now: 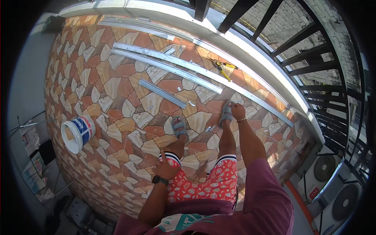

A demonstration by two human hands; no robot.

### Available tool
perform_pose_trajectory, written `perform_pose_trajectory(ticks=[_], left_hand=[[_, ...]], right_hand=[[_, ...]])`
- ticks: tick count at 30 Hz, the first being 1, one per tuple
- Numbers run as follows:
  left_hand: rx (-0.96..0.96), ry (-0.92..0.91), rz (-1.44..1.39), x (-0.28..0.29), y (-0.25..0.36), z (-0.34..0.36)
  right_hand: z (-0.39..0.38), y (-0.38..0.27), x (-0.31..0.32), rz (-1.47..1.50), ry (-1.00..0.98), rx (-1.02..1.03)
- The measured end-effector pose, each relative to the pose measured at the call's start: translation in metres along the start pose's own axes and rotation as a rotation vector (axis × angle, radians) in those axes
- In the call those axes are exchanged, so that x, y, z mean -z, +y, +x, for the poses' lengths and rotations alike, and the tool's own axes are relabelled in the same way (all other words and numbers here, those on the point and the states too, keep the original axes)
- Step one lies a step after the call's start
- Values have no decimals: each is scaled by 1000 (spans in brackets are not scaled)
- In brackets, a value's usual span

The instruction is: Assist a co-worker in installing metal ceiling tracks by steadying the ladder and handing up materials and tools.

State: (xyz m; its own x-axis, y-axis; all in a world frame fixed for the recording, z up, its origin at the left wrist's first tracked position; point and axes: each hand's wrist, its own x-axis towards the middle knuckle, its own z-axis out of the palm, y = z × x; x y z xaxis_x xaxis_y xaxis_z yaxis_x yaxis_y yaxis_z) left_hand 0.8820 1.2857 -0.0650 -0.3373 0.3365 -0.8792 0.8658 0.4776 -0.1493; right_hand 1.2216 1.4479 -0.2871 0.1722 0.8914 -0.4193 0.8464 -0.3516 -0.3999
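My left hand (166,170), with a dark watch at its wrist, rests on the left leg of my red patterned shorts (199,189). Its index finger is stretched out. My right hand (237,112) is lowered beside my right sandal (226,113), fingers curled inward; whatever they hold, if anything, is hidden. Beyond my feet lie a long metal channel (261,103), a second metal channel (196,80) alongside it, and a short ribbed metal piece (162,94). Yellow-handled snips (224,73) lie past the long channel, near the wall.
Several small metal offcuts (191,103) are scattered on the stone-patterned floor. A white bucket (87,131) stands at left, near a rack (29,137). More metal lengths (137,27) lie along the far low wall. A dark railing (305,58) and air-conditioner units (324,169) are at right.
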Motion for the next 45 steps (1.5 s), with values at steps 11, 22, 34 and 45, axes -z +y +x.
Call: perform_pose_trajectory(ticks=[11, 22, 34, 45], left_hand=[[299, 279, -421, -29, 62, 1], [417, -217, -465, -82, 42, -57], [-234, 879, -1858, -47, -180, -241], [265, 1667, -2111, -121, -418, -289]], right_hand=[[321, 78, -129, -550, -329, 68], [87, -121, 81, -434, -154, 498], [-415, -428, 110, -100, -1426, 1136], [-699, -596, -7, -404, -1914, 1619]])
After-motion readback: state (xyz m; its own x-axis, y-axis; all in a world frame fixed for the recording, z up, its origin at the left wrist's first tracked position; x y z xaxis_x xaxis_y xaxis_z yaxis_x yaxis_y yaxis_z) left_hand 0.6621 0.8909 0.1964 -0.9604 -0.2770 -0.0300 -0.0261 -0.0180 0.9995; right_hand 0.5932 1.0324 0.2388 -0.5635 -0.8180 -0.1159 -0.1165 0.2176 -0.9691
